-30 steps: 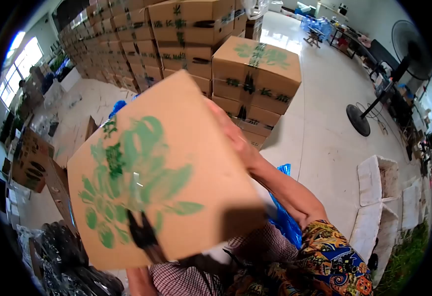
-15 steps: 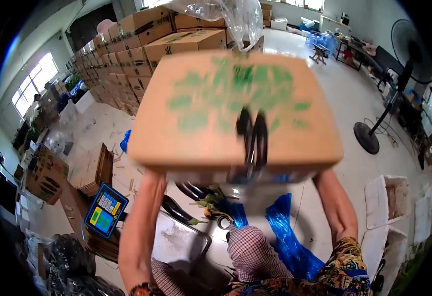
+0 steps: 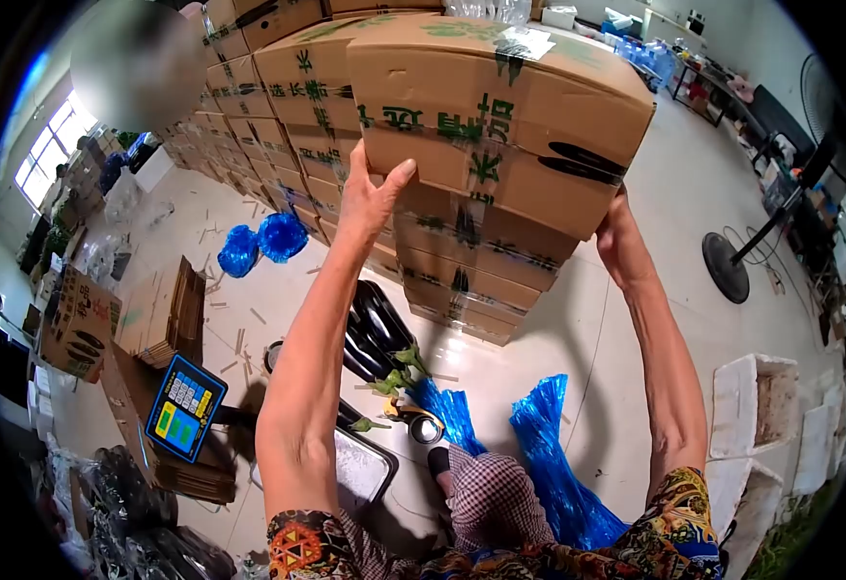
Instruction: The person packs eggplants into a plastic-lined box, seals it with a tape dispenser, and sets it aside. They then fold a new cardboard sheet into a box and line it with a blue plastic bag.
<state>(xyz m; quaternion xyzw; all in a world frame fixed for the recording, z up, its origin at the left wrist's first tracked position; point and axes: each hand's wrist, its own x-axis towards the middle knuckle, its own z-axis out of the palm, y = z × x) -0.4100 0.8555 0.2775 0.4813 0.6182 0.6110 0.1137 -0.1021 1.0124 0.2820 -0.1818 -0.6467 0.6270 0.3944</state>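
Note:
A taped cardboard box (image 3: 500, 97) with green lettering and dark eggplant pictures is between my hands. It rests on or close over a stack of similar boxes (image 3: 486, 280), one corner jutting toward me. My left hand (image 3: 373, 193) grips its lower left corner, thumb along the front face and fingers partly hidden. Around the lower right corner curls my right hand (image 3: 621, 240), its fingertips out of sight under the box. Below my left forearm, several glossy eggplants (image 3: 377, 329) lie near a roll of tape (image 3: 426, 428).
A scale display (image 3: 184, 411) stands left of its metal platform (image 3: 370, 469). Blue plastic sheeting (image 3: 544, 425) spreads by my knee, and blue bundles (image 3: 283, 237) lie farther left. White foam boxes (image 3: 757, 406) and a standing fan (image 3: 728, 266) are at right. Stacked cartons (image 3: 292, 126) fill the back left.
The box has gone from raised close in front of me to farther forward, onto or just over the stack. My arms have stretched out, and both hands now show at its lower corners.

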